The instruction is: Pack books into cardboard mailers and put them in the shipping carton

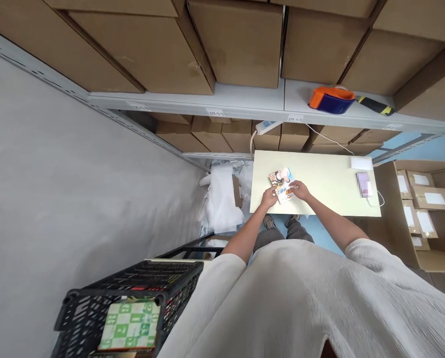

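- Booklet (282,178) with bright pictures is near the left end of the pale tabletop (319,179), between the two hands. It sits at a slant to the table's edge. I cannot tell if it lies flat or is lifted a little.
- Left hand (269,197): its grip is closed on the booklet's lower left edge.
- Right hand (300,190): its fingertips touch the booklet's right edge. They look too small to tell if this grip is pinched tight.
- To do this well, both hands should hold only the edges, softly, so the corners do not bend.
- Thin things like this likely crease fast, so pulling two ways at once could hurt it.
- Low and level seems best, right over the tabletop.
- A white box (361,163) and a blurred purple thing (363,184) are well apart from it, at the right end.
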Motion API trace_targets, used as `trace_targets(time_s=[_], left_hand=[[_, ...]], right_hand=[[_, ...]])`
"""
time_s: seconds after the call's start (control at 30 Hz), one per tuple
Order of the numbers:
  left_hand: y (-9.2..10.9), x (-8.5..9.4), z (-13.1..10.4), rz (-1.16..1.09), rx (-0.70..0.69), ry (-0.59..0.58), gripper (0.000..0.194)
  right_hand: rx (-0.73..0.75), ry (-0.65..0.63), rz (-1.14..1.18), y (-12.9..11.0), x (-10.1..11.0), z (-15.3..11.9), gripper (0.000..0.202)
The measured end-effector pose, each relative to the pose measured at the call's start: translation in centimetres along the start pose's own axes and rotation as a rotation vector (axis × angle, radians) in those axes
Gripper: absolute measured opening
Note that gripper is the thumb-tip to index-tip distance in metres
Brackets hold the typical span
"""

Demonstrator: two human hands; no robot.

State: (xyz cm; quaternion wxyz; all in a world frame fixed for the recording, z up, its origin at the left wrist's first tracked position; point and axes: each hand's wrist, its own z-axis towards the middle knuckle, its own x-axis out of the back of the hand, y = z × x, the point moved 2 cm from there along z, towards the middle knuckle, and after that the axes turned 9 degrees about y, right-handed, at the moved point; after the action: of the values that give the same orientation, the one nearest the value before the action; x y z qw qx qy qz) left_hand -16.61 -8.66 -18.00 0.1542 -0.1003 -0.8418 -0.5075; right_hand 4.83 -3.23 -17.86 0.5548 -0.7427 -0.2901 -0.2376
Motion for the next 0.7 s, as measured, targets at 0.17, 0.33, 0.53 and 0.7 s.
trace_targets(time_s=[0.17,0.33,0.53,0.7], left_hand=[[0.6,1.1,0.8,0.22,-0.051,0.053,0.057],[3.0,1.3,3.1,0.344,-0.196,0.043,0.051],[4.8,0.1,6.0,0.497,-0.225,-0.058,0.056],[4.4,0.5,6.7,0.599,-0.182,-0.152,0.065]], right_hand=[[0.008,0.061,-0.031,1.3,-0.1,0.0,0.029],[-0.041,0.037,-0.058,2.4,-0.6,-2.8,0.029],[-0.078,0.012,-0.016,2.2,-1.2,-5.0,0.03],[-0.136,-0.003,-0.018,1.6,-1.5,-4.2,0.028]])
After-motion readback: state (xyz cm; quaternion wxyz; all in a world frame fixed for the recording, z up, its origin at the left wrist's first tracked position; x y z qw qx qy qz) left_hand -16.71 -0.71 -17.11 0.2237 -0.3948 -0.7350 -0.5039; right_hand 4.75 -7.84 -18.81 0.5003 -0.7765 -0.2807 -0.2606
